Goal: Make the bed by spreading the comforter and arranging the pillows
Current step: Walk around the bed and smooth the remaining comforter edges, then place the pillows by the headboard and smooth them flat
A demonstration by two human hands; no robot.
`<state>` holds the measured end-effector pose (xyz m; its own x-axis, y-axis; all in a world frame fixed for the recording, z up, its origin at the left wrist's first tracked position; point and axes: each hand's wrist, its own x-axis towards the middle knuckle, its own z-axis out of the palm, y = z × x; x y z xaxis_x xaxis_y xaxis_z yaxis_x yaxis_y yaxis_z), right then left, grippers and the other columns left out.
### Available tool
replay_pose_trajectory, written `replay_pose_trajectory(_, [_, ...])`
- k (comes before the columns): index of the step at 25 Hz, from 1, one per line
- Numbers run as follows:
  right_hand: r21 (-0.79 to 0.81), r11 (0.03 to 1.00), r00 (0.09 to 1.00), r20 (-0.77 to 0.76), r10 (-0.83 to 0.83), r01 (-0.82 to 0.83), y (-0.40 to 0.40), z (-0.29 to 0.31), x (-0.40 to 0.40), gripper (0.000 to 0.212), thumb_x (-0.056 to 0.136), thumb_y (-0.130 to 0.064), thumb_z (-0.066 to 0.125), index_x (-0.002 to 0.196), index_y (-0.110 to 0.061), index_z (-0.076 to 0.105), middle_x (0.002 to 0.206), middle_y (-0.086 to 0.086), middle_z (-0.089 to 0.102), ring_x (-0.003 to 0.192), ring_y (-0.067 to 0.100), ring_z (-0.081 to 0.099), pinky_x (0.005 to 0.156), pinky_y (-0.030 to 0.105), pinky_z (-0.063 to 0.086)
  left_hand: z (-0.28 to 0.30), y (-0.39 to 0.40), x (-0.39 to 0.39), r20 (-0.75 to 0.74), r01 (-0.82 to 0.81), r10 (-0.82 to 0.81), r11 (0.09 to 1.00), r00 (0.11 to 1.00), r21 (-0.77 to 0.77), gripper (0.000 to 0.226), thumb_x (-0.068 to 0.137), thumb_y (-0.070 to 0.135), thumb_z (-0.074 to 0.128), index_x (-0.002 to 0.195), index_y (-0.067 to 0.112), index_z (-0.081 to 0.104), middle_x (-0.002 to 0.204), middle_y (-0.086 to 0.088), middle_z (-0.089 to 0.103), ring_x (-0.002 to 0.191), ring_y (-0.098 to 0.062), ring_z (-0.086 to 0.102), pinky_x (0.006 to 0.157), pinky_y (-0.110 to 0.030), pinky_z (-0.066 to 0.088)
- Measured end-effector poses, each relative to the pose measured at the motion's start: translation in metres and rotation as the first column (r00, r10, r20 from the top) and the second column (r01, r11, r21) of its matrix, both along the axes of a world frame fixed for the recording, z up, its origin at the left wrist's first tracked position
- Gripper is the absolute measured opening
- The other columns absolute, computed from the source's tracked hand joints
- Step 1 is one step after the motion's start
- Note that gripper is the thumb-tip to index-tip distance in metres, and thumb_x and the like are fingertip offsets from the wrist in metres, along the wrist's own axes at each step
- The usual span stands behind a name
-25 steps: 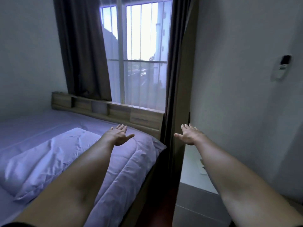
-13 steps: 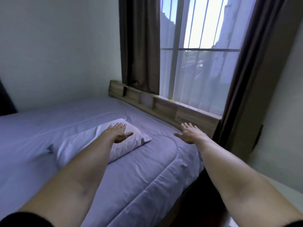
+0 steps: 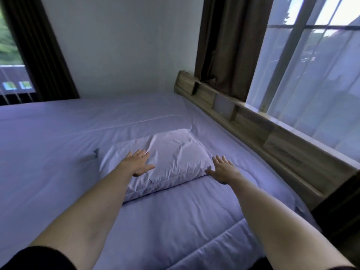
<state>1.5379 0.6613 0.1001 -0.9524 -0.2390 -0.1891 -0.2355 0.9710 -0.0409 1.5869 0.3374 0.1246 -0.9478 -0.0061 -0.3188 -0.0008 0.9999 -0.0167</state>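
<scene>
Both hands have come down toward the wrinkled lavender pillow (image 3: 167, 162). Left hand (image 3: 137, 162) rests flat on it, fingers released. Right hand (image 3: 224, 171), fingers spread, touches its right corner on the lavender quilted comforter (image 3: 185, 221).

The pillow (image 3: 161, 162) lay on the comforter (image 3: 175, 221), which covered the near part of the bed. The headboard (image 3: 263, 137) ran along the bed's right side, under the window (image 3: 311, 75), with a curtain (image 3: 224, 45) hanging at the window's left. The left hand (image 3: 137, 162) reached over the pillow's left part, perhaps touching it. The right hand (image 3: 224, 170) sat just beside the pillow's right corner, between the pillow and the headboard.
</scene>
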Motion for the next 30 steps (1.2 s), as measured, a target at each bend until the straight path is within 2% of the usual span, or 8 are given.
replay_pose_trajectory(4, [0.03,0.994,0.994,0.042,0.105,-0.106,-0.022,-0.031,-0.047,0.082,0.097,-0.058,0.035,0.155,-0.011,0.0,0.163,0.005,-0.002,0.15,0.026,-0.003,0.122,0.042,0.008,-0.037,-0.012,-0.013,0.025,-0.067,0.067,0.998,0.997,0.006,0.074,0.098,0.055,0.027,0.154,0.017,-0.005,0.162,-0.003,-0.01,0.15,-0.018,-0.008,0.122,-0.042,-0.001])
replay_pose_trajectory(12, [-0.055,0.932,0.921,0.139,0.363,-0.359,-0.091,-0.077,-0.163,0.081,0.098,-0.056,0.034,0.154,-0.009,-0.001,0.163,0.008,-0.003,0.15,0.027,-0.004,0.122,0.042,0.007,-0.082,-0.033,-0.073,0.045,-0.327,0.325,0.944,0.945,0.046,0.072,0.098,0.055,0.026,0.154,0.018,-0.003,0.162,-0.002,-0.01,0.15,-0.018,-0.009,0.122,-0.042,0.0])
replay_pose_trajectory(17, [-0.115,0.887,0.883,0.101,0.458,-0.447,-0.154,-0.113,-0.212,0.078,0.099,-0.057,0.028,0.155,-0.012,-0.001,0.163,0.005,-0.007,0.149,0.028,-0.01,0.122,0.043,0.001,-0.119,-0.041,-0.13,0.0,-0.43,0.431,0.9,0.902,0.07,0.069,0.099,0.054,0.024,0.154,0.02,-0.001,0.162,-0.001,-0.009,0.15,-0.017,-0.01,0.122,-0.043,-0.001])
replay_pose_trajectory(22, [-0.16,0.844,0.85,0.044,0.524,-0.512,-0.216,-0.158,-0.246,0.068,0.1,-0.055,0.024,0.155,-0.024,0.002,0.163,-0.002,-0.006,0.149,0.027,-0.014,0.12,0.049,-0.004,-0.169,-0.055,-0.184,-0.067,-0.461,0.472,0.878,0.879,0.129,0.06,0.101,0.047,0.025,0.154,0.026,0.005,0.162,0.0,-0.006,0.15,-0.019,-0.008,0.121,-0.048,-0.001])
replay_pose_trajectory(26, [-0.175,0.878,0.893,-0.014,0.449,-0.445,-0.19,-0.205,-0.28,0.068,0.094,-0.066,0.025,0.153,-0.039,0.006,0.162,-0.011,-0.003,0.15,0.023,-0.01,0.119,0.051,-0.007,-0.22,-0.079,-0.187,-0.063,-0.533,0.543,0.836,0.837,0.128,0.064,0.097,0.057,0.026,0.152,0.036,0.003,0.161,0.006,-0.013,0.15,-0.019,-0.009,0.118,-0.058,0.001])
replay_pose_trajectory(30, [-0.137,0.957,0.967,-0.065,0.248,-0.255,-0.138,-0.213,-0.328,0.071,0.092,-0.069,0.021,0.153,-0.039,0.003,0.163,-0.01,-0.004,0.15,0.023,-0.008,0.118,0.051,-0.007,-0.238,-0.118,-0.17,-0.135,-0.67,0.679,0.734,0.722,0.109,0.072,0.09,0.069,0.024,0.15,0.04,-0.004,0.161,0.009,-0.013,0.149,-0.018,-0.01,0.113,-0.064,0.001])
